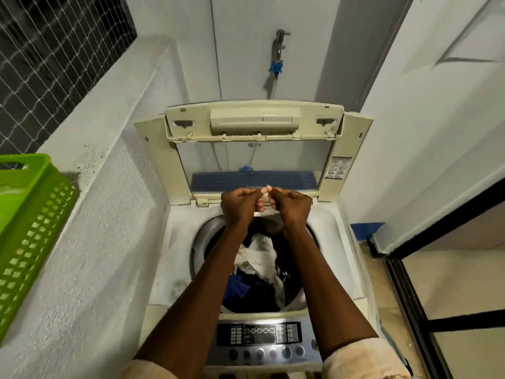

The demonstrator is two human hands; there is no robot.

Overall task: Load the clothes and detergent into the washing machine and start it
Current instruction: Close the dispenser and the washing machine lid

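Clothes (259, 266) lie heaped inside the drum of the washing machine (175, 255), white, blue and dark pieces mixed together. At far left a green basket (30, 214) sits on the grey ledge (90, 214). Over the back of the drum, the left hand (240, 205) and right hand (291, 205) are held close together, fingers curled; something small and pale seems pinched between them, too small to name. The lid (254, 149) stands upright behind them. Nearest the person is the control panel (262, 340).
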